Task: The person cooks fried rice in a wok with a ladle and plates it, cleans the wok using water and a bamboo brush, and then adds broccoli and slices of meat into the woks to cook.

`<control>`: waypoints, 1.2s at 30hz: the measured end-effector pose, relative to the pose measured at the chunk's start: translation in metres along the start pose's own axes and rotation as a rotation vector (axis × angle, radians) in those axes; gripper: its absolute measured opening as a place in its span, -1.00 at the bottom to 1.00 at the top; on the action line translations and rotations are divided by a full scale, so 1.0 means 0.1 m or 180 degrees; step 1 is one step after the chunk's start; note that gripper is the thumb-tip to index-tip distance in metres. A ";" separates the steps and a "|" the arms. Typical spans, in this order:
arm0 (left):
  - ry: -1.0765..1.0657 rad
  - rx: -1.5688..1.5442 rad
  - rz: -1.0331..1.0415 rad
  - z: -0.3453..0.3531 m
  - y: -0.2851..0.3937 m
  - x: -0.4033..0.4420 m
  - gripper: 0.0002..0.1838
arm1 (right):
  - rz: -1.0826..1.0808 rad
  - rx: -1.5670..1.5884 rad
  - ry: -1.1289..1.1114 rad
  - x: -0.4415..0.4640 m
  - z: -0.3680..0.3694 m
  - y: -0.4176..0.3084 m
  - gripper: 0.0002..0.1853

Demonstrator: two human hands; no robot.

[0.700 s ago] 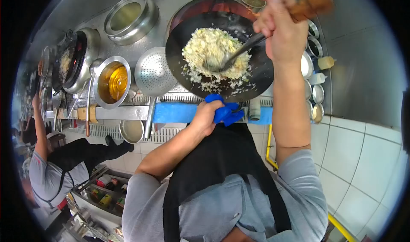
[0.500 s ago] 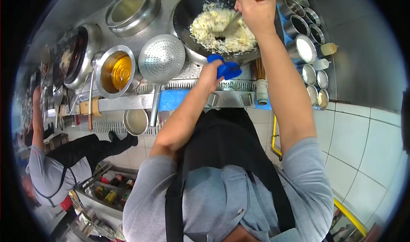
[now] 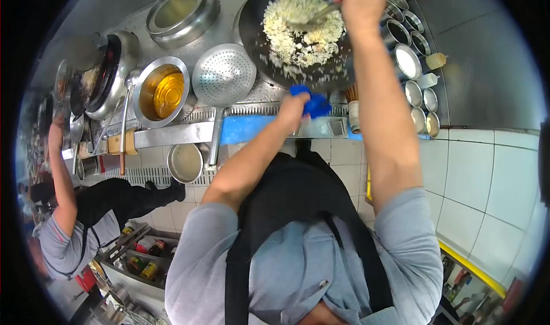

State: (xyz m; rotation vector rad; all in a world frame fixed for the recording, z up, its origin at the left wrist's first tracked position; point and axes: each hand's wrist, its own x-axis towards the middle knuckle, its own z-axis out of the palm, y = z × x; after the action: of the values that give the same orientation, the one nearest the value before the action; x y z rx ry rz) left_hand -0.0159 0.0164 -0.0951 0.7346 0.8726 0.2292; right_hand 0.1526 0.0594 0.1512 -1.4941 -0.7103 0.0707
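A dark wok (image 3: 255, 24) holds loose rice (image 3: 306, 47) with pale yellow bits, some grains scattered toward its near side. At the wok's near edge, my left hand (image 3: 293, 108) is closed on a folded blue cloth (image 3: 315, 104); whatever part of the wok lies under the cloth is hidden. Above the wok's right side, my right hand (image 3: 362, 10) grips a long-handled metal ladle (image 3: 321, 16) with a wooden end. The ladle's head sits in the rice, partly covered and blurred.
Left of the wok are a perforated strainer (image 3: 224, 75), a pot of amber oil (image 3: 140, 98) and a lidded steel pot (image 3: 215, 10). Seasoning tins (image 3: 408, 61) and squeeze bottles line the right. A co-worker (image 3: 86, 222) stands at another wok on the left.
The wok has shifted and tilted, and the rice has gathered farther back. My right hand has moved right with the ladle; my left hand and the cloth have moved slightly right and nearer me.
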 end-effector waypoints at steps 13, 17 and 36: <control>-0.0131 -0.0146 0.0063 -0.09 -0.15 -0.05 -0.86 | -0.0015 0.0142 0.0143 -0.06 -0.07 -0.06 -0.85; -0.0118 0.0058 -0.0238 -0.13 -0.35 -0.52 -0.81 | -0.0615 0.1156 -0.0140 0.21 -0.36 -0.56 -0.79; 0.0004 -0.0565 0.0003 0.16 0.50 0.34 -0.91 | -0.0130 0.0865 -0.0377 0.04 -0.18 0.77 -0.79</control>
State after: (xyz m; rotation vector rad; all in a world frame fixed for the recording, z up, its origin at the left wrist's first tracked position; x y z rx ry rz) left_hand 0.0231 0.0618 -0.0757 0.5694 0.8416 0.3040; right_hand 0.1930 0.0545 0.0834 -1.2220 -0.7930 0.2178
